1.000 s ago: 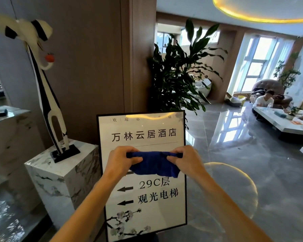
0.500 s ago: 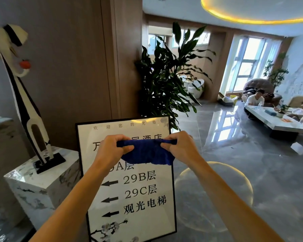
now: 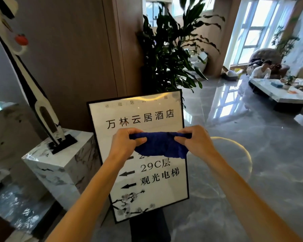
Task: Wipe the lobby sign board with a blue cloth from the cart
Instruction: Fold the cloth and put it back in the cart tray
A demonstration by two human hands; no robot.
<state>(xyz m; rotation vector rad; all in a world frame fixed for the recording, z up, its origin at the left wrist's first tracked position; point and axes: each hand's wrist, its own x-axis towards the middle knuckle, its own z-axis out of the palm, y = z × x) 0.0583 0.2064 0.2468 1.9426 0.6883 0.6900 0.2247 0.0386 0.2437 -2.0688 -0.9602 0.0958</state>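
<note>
Head camera looks down at the sign board (image 3: 147,119) standing upright on the grey floor (image 3: 252,172), its white face reading 万林云居酒店 up top, then 29C层 and 观光电梯 beside black arrows (a line between is hidden by my cloth). My left hand (image 3: 124,144) and right hand (image 3: 196,142) each pinch one end of the blue cloth (image 3: 161,145), fingers curled tight, stretching it level in front of the board's middle, both forearms reaching forward.

Your head camera looked forward and down, close behind left hand (image 3: 125,143) and right hand (image 3: 195,142); single view only.
</note>
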